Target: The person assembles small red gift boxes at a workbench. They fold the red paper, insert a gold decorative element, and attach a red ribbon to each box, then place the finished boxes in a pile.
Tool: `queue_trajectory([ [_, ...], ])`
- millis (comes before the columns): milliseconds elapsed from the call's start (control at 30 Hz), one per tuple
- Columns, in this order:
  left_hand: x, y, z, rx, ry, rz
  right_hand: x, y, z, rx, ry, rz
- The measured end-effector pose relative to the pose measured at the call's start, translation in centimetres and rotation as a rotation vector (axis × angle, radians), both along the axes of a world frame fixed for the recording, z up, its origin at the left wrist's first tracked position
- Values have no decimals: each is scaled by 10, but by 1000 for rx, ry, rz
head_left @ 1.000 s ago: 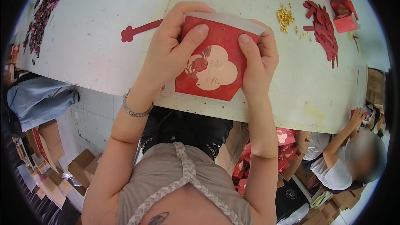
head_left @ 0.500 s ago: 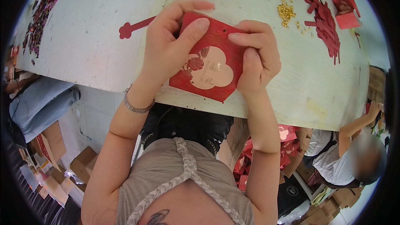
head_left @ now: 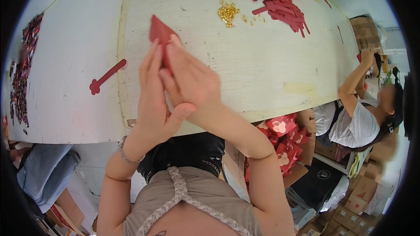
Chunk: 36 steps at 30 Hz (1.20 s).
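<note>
A red folded paper box [head_left: 161, 29] stands up between my two palms over the table, its pointed top showing above the fingers. My left hand [head_left: 151, 89] presses on its left side with straight fingers, the thumb out to the right. From the right, my right hand [head_left: 194, 81] lies against it, partly blurred by motion. Most of the box is hidden between the hands. Left of them, a dark red strip with a flower-shaped end [head_left: 107, 77] lies loose on the table.
At the far right lie a heap of red strips [head_left: 280, 8] and small gold-coloured pieces [head_left: 228, 13]. Dark shiny bits [head_left: 22, 78] line the left edge. Below the table edge, a carton [head_left: 306, 137] holds red boxes. Another person [head_left: 358, 118] works at the right.
The red box has turned from its flat printed face to edge-on, and my hands have come together around it. The view has shifted; the loose strip now shows whole.
</note>
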<state>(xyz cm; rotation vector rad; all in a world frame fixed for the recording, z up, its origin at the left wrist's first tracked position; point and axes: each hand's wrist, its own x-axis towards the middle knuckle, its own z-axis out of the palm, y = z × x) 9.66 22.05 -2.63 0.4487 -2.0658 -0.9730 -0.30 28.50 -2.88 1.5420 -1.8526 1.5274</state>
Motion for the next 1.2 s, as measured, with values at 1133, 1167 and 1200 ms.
queue_trajectory([
  [1133, 15, -110, 13, 844, -43, -335, -55, -65, 41, -94, 759, 230],
  [1167, 10, -108, 12, 841, -81, -308, -60, -61, 37, -73, 753, 238],
  [1200, 6, -107, 10, 838, -118, -282, -64, -57, 34, -53, 746, 245],
])
